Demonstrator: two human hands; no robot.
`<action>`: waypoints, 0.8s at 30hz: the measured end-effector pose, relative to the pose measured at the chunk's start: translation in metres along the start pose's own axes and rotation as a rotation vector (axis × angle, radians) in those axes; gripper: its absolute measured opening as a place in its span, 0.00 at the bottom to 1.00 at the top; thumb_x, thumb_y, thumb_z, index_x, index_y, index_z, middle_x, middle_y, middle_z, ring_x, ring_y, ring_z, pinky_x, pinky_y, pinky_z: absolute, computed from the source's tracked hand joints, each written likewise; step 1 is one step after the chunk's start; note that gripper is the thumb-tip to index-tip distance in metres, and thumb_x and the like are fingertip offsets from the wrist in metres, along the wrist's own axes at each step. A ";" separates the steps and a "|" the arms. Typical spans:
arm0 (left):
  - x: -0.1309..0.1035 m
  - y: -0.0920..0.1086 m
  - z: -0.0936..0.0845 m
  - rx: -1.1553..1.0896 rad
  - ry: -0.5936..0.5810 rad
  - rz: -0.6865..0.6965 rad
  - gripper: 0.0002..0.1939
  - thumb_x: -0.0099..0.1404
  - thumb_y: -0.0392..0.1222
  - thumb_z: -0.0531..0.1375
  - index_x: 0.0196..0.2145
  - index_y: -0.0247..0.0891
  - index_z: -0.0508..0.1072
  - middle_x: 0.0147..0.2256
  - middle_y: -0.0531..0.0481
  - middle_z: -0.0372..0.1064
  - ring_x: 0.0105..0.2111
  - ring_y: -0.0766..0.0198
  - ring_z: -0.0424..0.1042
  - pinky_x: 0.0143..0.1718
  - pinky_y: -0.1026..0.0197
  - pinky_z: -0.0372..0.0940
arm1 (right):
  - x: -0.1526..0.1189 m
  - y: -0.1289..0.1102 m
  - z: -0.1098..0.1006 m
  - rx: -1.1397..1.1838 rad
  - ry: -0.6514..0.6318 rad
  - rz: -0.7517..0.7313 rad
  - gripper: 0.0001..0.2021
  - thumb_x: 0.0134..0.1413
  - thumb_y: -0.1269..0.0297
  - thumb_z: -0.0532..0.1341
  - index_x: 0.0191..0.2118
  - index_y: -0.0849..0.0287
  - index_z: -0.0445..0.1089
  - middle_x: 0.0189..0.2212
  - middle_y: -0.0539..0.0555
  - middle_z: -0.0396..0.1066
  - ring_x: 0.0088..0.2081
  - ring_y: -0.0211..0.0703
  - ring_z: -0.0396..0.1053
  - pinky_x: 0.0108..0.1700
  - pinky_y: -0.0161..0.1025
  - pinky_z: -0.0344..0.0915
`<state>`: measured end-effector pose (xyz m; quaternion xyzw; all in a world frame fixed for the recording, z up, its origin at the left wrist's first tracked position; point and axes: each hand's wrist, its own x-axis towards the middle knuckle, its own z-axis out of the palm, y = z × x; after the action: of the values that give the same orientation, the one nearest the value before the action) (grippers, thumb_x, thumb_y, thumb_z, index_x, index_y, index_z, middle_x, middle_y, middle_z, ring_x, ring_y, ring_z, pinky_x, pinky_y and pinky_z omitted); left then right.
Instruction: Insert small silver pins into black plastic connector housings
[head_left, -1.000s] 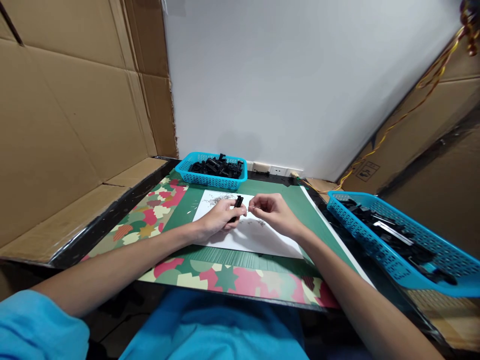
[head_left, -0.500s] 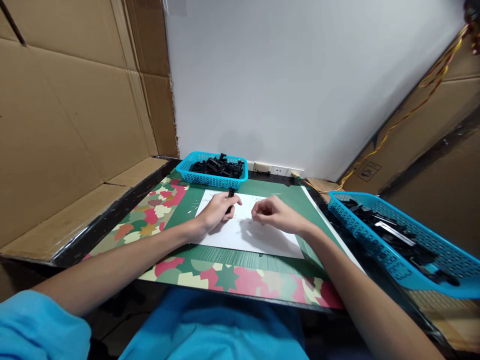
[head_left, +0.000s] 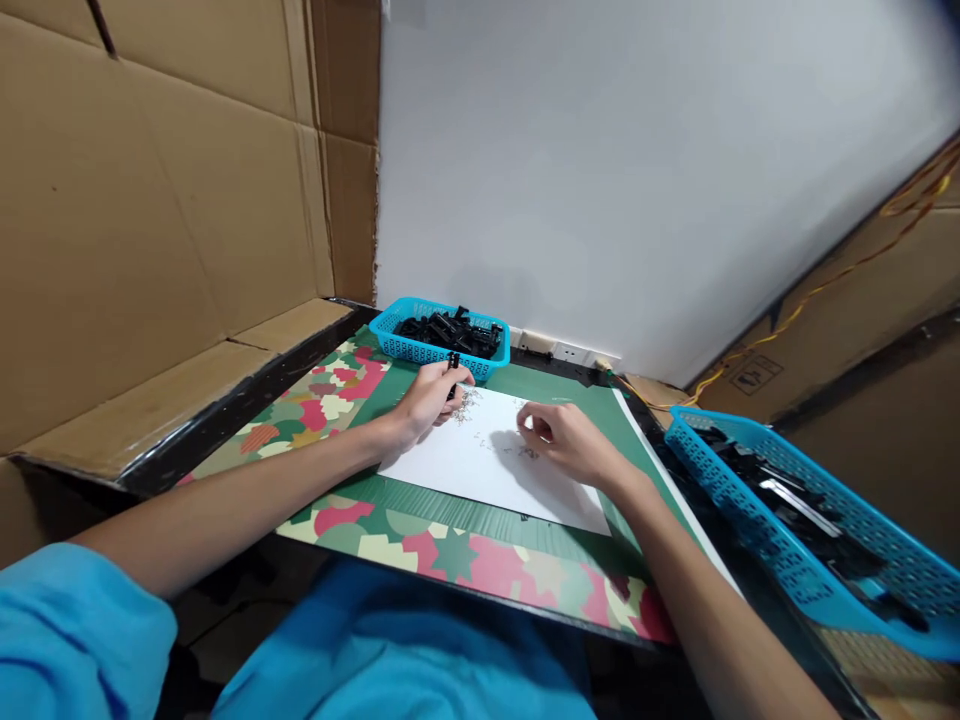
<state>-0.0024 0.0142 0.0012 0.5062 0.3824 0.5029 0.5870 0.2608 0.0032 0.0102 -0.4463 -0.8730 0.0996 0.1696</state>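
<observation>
My left hand [head_left: 431, 402] is closed around a small black plastic part [head_left: 453, 362], which sticks up past the fingers over the far left of a white sheet [head_left: 457, 462]. To its right, my right hand [head_left: 561, 436] hovers low over the sheet with thumb and forefinger pinched together. Whatever may be between those fingertips is too small to make out. Tiny metal-coloured pieces [head_left: 466, 402] lie scattered on the paper beside my left hand, and more small pieces [head_left: 528, 453] lie under my right hand.
A blue basket [head_left: 442, 352] heaped with black plastic parts stands at the back. Another blue basket [head_left: 806, 590] holding black parts is at the right. Cardboard walls [head_left: 150, 220] flank the table, and sockets [head_left: 570, 353] with yellow wires sit along the back.
The view has turned slightly left. My right hand has shifted a little apart from my left, and the tiny pieces on the sheet show more clearly. My left hand still holds the black part.
</observation>
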 end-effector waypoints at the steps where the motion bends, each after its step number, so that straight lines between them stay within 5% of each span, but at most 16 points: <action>1: 0.002 0.000 -0.002 -0.003 0.013 0.000 0.08 0.73 0.45 0.59 0.36 0.40 0.68 0.16 0.63 0.50 0.14 0.73 0.42 0.18 0.66 0.34 | 0.004 -0.006 0.004 0.021 0.001 -0.028 0.09 0.66 0.67 0.60 0.45 0.56 0.78 0.29 0.52 0.73 0.27 0.40 0.63 0.33 0.39 0.55; 5: 0.005 0.003 -0.010 -0.024 0.060 0.020 0.06 0.73 0.42 0.59 0.37 0.40 0.68 0.16 0.63 0.50 0.13 0.74 0.43 0.17 0.66 0.35 | 0.015 -0.028 0.023 0.127 -0.082 -0.177 0.11 0.70 0.66 0.59 0.49 0.54 0.79 0.42 0.56 0.78 0.36 0.43 0.70 0.40 0.39 0.63; 14: -0.008 0.011 0.006 -0.069 -0.022 0.032 0.08 0.73 0.40 0.58 0.34 0.39 0.69 0.14 0.62 0.51 0.13 0.73 0.44 0.16 0.66 0.37 | 0.013 -0.020 0.026 0.105 -0.087 -0.042 0.08 0.68 0.63 0.59 0.41 0.56 0.77 0.30 0.52 0.75 0.30 0.43 0.67 0.35 0.38 0.60; 19: -0.012 0.013 0.008 -0.057 -0.027 0.038 0.09 0.74 0.38 0.57 0.33 0.38 0.69 0.14 0.62 0.51 0.13 0.73 0.47 0.17 0.66 0.39 | 0.018 -0.028 0.027 0.098 -0.084 -0.035 0.14 0.70 0.63 0.57 0.54 0.55 0.77 0.32 0.51 0.76 0.29 0.43 0.67 0.37 0.39 0.61; 24: -0.007 0.013 0.003 -0.080 -0.004 0.055 0.10 0.73 0.38 0.59 0.31 0.38 0.69 0.15 0.61 0.52 0.13 0.73 0.47 0.18 0.65 0.38 | 0.014 -0.028 0.021 0.116 -0.170 -0.069 0.11 0.70 0.60 0.58 0.42 0.57 0.78 0.35 0.55 0.78 0.33 0.45 0.69 0.38 0.40 0.62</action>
<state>-0.0036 0.0060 0.0145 0.4938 0.3467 0.5329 0.5933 0.2243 -0.0026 0.0025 -0.3955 -0.8918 0.1814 0.1240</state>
